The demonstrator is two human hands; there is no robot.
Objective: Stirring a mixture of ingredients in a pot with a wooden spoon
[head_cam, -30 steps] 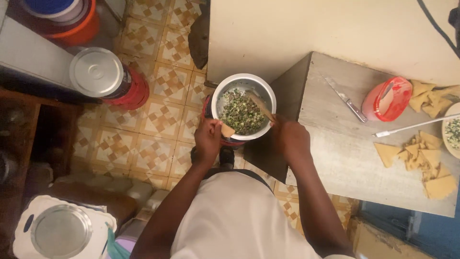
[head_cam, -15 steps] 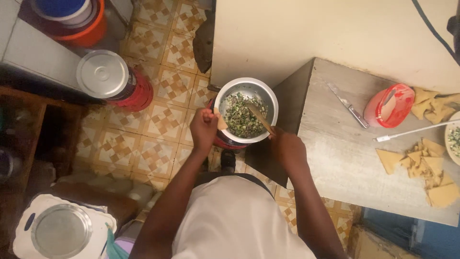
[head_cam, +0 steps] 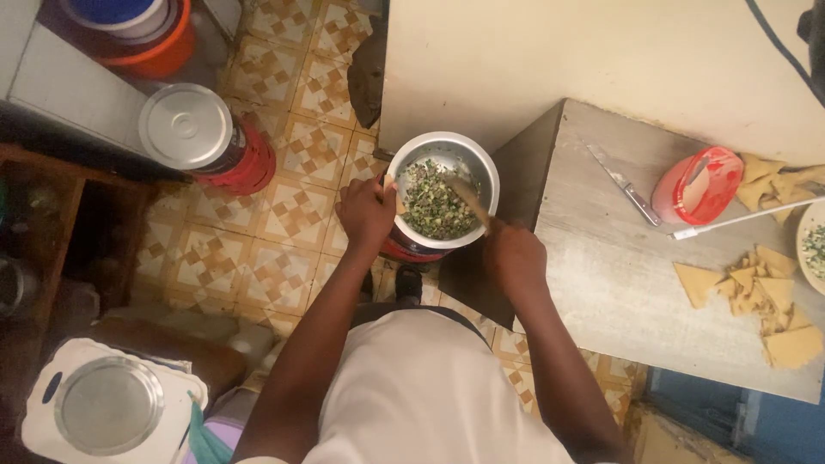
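1. Just right of the left hand (head_cam: 365,210) stands the metal pot (head_cam: 397,176) of chopped green filling; its fingers grip the rim.
2. The right hand (head_cam: 514,258) is clenched on a wooden spoon (head_cam: 467,196) reaching up-left into the filling.

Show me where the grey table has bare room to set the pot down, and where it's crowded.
The grey table is bare between its near-left corner, the knife and the triangular pastry pile. The far right is crowded: red tub, white stick, more pastry, a plate. The pot sits off the table's left edge.
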